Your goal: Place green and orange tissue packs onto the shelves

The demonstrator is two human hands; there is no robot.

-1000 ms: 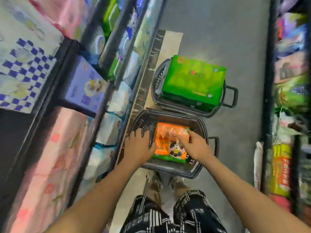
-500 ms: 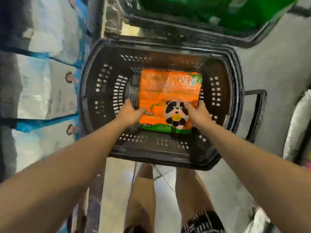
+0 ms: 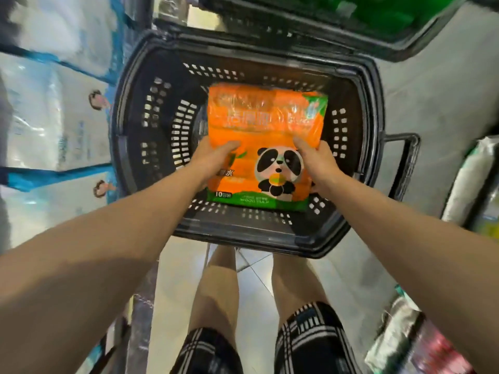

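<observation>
Orange plastic wrap crinkles under two hands as a person holds a pack of tissues [image 3: 266, 136] over a black shopping basket [image 3: 140, 125] on a shop floor. Left hand [image 3: 213, 160] grips the pack's left edge, thumb laid across the front; right hand [image 3: 317, 161] grips the right edge, thumb likewise on top, beside a printed panda. Both hands are clamped on the pack, which sits within the basket's rim; whether it touches the bottom cannot be told. Just beyond stands a second basket [image 3: 310, 36] carrying a green pack [image 3: 391, 12]. White and blue packs [image 3: 54, 117] line the shelf on the left; more wrapped goods [image 3: 469, 184] sit at right. Below, bare legs and checked shorts [image 3: 310, 344] stand on a pale tiled floor [image 3: 178, 279].
</observation>
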